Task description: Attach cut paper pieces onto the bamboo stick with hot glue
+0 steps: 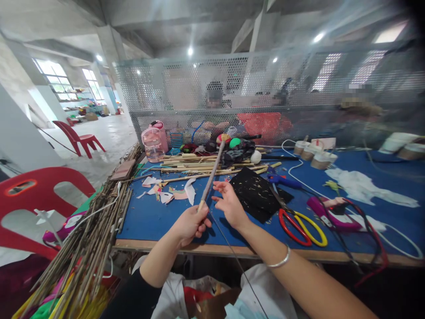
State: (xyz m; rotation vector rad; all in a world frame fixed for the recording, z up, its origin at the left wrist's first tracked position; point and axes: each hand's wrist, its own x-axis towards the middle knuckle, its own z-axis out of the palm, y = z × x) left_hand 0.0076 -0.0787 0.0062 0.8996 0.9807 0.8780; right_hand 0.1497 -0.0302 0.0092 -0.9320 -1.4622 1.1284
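Observation:
My left hand [191, 223] is closed round the lower end of a thin bamboo stick [212, 170] that slants up and away over the blue table [149, 217]. The stick's far tip carries a small coloured ball. My right hand [229, 204] hovers just right of the stick with fingers loosely spread, near a thin dark wire [232, 252] that runs down toward my lap. A silver bangle [280, 261] sits on my right wrist.
A black sheet [255, 192], red and yellow scissors [300, 226], a pink tool [332, 212], paper scraps [172, 190] and more bamboo sticks [199, 164] lie on the table. A bundle of sticks [89, 239] leans at the left beside red chairs [36, 195]. People sit behind a mesh screen [232, 88].

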